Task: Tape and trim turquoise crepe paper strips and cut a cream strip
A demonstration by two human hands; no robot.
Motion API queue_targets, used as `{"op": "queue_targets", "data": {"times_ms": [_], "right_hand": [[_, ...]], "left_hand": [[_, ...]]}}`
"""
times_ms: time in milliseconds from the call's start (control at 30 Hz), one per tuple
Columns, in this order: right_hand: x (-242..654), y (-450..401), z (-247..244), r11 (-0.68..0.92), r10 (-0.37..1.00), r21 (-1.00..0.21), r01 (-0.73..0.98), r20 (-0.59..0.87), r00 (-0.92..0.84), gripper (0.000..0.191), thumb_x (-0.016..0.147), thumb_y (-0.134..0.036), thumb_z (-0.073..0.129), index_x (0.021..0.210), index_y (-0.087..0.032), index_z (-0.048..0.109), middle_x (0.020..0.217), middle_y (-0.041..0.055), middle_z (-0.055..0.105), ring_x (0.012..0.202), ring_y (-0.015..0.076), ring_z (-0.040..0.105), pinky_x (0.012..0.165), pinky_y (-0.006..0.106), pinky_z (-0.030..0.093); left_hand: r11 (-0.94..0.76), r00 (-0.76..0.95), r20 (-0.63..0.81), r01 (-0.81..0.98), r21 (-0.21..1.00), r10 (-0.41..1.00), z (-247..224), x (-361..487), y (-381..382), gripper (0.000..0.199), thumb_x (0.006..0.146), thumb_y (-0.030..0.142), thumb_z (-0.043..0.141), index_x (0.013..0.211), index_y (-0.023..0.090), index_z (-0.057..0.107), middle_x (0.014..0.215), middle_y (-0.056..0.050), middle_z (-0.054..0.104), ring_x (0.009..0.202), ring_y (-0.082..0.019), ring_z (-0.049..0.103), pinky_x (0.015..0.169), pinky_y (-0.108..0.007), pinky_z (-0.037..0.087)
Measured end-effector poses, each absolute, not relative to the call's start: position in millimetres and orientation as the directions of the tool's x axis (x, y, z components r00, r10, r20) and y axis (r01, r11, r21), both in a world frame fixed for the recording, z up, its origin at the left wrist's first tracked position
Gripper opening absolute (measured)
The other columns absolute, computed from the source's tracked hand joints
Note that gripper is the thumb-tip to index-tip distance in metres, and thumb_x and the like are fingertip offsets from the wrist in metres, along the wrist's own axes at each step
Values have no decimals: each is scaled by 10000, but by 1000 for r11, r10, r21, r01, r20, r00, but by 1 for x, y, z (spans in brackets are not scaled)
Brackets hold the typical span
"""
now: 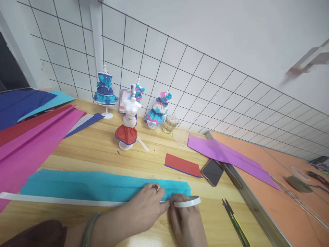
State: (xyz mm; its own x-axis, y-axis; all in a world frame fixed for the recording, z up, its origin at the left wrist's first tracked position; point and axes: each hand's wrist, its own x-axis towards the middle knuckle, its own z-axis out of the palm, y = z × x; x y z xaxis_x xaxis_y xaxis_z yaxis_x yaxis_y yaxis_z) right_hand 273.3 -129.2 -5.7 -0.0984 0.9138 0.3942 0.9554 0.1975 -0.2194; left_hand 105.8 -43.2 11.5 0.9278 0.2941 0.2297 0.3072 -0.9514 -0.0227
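Observation:
A long strip of turquoise crepe paper (pixel 84 185) lies flat across the wooden table. White tape (pixel 77 201) runs along its lower edge, its far end reaching past the paper on the left. My left hand (pixel 146 207), fingers curled, presses down on the tape and paper edge near the right end; its fingertips are partly hidden. Close beside it, almost touching, my right hand (pixel 189 218) is closed around a tape roll (pixel 189 202), whose white ring stands out above the fingers.
Small dress forms in paper dresses, one with a red skirt (pixel 126 134), stand at the back near a glass (pixel 170 124). A red piece (pixel 183 165), a phone (pixel 212 172), purple paper (pixel 226 152) and thread snips (pixel 235 221) lie rightward. Coloured sheets (pixel 38 137) pile up left.

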Motion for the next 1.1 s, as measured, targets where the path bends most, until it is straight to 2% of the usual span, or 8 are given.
{"op": "queue_targets", "data": {"times_ms": [200,367,567,667,800,933,1100], "right_hand": [[284,-130,-2,170,886,-29,985,441,-140,66,846,-180,480,885,-225,509,806,10,620,678,192,534,670,331,320],[289,-130,-7,99,887,37,994,450,-105,53,840,-195,477,862,-225,515,751,5,615,679,200,558,653,327,280],[292,-132,-13,22,857,131,991,508,-86,101,824,-208,465,899,-197,532,811,60,663,732,224,597,630,334,268],[295,-133,-14,27,864,132,991,496,-90,104,819,-209,474,901,-202,538,830,52,669,719,208,598,624,330,263],[295,-133,-12,-22,883,102,995,469,-29,95,820,-200,458,859,-198,544,744,34,651,638,191,578,607,324,250],[294,-134,-8,-85,888,50,995,456,53,94,814,-192,450,796,-209,540,698,27,632,635,204,572,617,329,253],[302,-136,-7,-133,896,18,991,429,113,87,821,-209,458,771,-215,528,704,30,627,656,220,572,626,337,270]], "left_hand": [[-949,925,229,314,-16,302,9,105,-45,326,834,192,485,1154,248,516,869,-67,540,849,-237,488,663,-322,345],[-945,926,195,328,6,323,11,108,-46,383,836,184,467,1207,278,478,896,-71,545,860,-244,505,660,-328,355],[-942,934,127,336,-3,333,11,115,-46,390,807,205,507,1191,269,495,955,-113,578,944,-284,530,700,-353,383],[-937,933,83,350,14,350,10,118,-46,422,779,230,545,1196,278,496,963,-120,586,951,-299,539,699,-360,386],[-930,927,70,367,27,368,10,123,-47,419,760,240,573,1173,277,522,1008,-143,597,974,-321,544,714,-376,373],[-935,933,60,355,-11,354,11,129,-47,356,769,259,585,1124,258,554,984,-147,624,946,-321,562,706,-379,363],[-952,945,166,297,-76,281,14,137,-48,186,796,215,567,968,180,626,857,-109,644,860,-262,574,688,-363,369]]}}
